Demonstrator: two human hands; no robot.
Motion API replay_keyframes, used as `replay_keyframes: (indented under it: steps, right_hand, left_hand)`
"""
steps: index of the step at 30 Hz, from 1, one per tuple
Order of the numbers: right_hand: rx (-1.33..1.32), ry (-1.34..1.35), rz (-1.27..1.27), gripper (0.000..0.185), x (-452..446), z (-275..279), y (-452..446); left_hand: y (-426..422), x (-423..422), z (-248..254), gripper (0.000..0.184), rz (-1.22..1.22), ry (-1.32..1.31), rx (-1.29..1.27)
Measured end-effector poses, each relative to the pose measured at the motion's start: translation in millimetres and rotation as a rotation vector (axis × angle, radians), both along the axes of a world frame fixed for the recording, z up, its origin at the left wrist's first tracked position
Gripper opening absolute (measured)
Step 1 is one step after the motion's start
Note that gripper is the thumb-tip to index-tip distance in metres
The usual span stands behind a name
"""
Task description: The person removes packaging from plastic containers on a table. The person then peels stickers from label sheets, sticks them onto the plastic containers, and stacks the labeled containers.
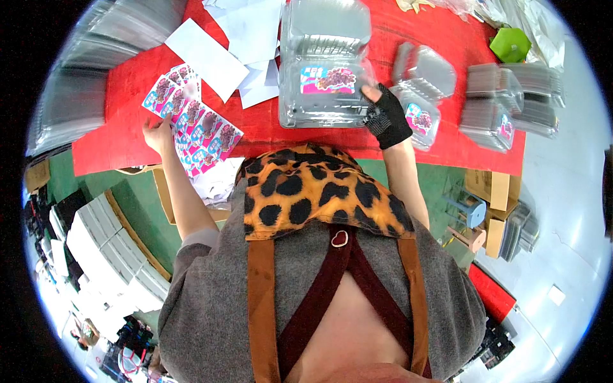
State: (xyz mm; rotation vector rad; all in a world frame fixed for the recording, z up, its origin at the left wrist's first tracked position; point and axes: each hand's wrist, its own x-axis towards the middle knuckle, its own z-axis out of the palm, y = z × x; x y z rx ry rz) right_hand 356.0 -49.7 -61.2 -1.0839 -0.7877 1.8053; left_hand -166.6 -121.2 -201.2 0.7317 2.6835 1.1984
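Observation:
On the red table, a clear plastic clamshell container (297, 105) lies with its lid folded back, away from me. Its near half carries a pink and blue label (328, 80) with a picture of dark grapes. My right hand (383, 118), in a black fingerless glove, grips the container's right edge; the bare thumb lies beside the label and the other fingers are mostly hidden. Over to the left, my left hand (158, 133) pinches the edge of a sheet of matching stickers (205, 124). Further sticker sheets overlap beneath it, hanging past the table's front edge.
White paper sheets (207, 60) lie beyond the stickers. Labelled containers (418, 118) and container stacks (488, 115) stand to the right, near a green object (510, 45). Tall stacks of clear containers (70, 96) rise at far left. A cardboard box (165, 195) sits below the table.

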Motion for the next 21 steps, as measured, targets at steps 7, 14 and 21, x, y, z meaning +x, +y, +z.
replay_keyframes:
  steps: [7,14,21]
  right_hand:
    - [0.376,-0.135,0.032,0.059,-5,1,-14]
    - [0.381,-0.129,-0.13,0.073,51,12,-18]
    - [0.084,-0.107,-0.473,0.048,214,-42,-24]
  left_hand:
    - [3,-6,-5,0.02,-0.074,-0.456,0.35]
    - [16,32,60,0.024,-0.156,-0.556,0.434]
    - [24,90,146,0.017,-0.406,-0.678,0.523]
